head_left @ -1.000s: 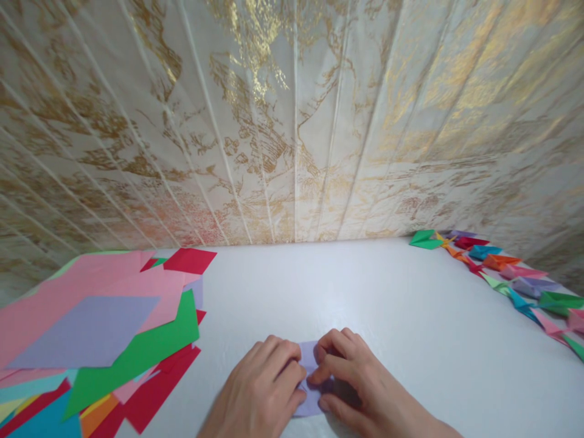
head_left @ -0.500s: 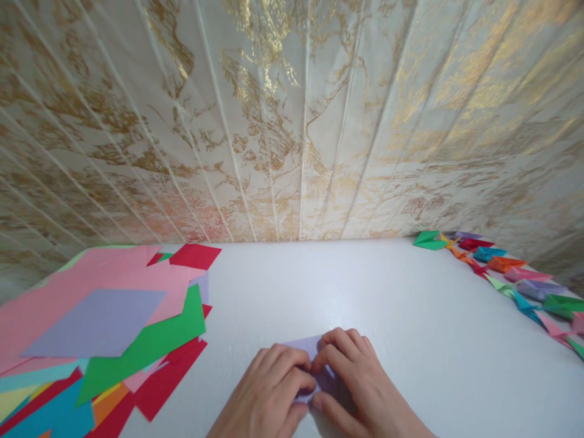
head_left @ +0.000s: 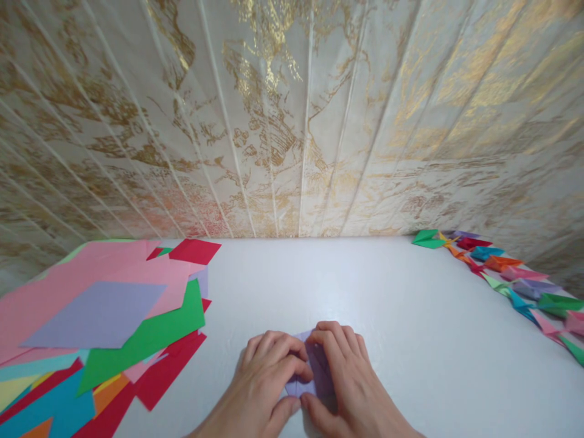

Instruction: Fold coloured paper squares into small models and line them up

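A small folded piece of lilac paper [head_left: 314, 372] lies on the white table [head_left: 365, 292] near its front edge. My left hand [head_left: 262, 383] is curled over its left side, fingers bent and pinching an edge. On the right side sits my right hand [head_left: 347, 380], its fingertips and thumb pressed onto the paper. Most of the lilac paper is hidden under both hands.
A loose heap of coloured paper sheets [head_left: 100, 316], pink, lilac, green, red and blue, covers the table's left part. Several folded paper figures [head_left: 502, 267] lie in a row along the right edge. A cream and gold curtain [head_left: 292, 115] hangs behind.
Both hands have closed in on the lilac paper and shifted slightly up the table. More of its folded middle shows between them now.
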Tool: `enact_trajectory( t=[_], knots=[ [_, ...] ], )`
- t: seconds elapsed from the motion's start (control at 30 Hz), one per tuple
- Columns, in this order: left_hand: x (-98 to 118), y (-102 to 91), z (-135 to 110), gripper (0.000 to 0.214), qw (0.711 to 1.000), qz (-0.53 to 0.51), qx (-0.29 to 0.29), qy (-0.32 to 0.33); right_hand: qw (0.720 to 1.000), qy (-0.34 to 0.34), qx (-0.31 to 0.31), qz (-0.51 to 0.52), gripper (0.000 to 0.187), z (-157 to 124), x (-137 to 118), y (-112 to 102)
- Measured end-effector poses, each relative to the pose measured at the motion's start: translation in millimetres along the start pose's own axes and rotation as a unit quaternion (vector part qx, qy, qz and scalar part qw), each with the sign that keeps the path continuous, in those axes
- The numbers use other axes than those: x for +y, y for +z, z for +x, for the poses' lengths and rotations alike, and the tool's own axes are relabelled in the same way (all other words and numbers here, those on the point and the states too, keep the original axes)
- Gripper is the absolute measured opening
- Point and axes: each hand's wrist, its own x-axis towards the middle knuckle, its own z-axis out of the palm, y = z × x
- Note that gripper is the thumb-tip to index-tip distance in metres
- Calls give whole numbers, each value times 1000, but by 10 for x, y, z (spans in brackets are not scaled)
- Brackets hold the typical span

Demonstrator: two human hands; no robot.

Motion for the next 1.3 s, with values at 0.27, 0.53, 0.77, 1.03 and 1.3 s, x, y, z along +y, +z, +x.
enact_trajectory(
  t=[0.27,0.53,0.77,1.03,1.3],
  knots=[
    [-38,86,-5,23,995,70,47,47,996,26,-67,48,63,-49,138,-175],
    [-95,170,-17,10,976,156,107,107,986,-16,-120,113,62,-8,185,-434],
    [17,117,44,34,930,230,199,208,975,-116,-183,45,25,114,153,-616],
    [-33,283,-135,25,909,323,165,203,988,-88,-115,56,14,89,193,-437],
    [-117,489,-171,27,897,327,221,200,997,22,-63,40,15,112,83,-260]
  ],
)
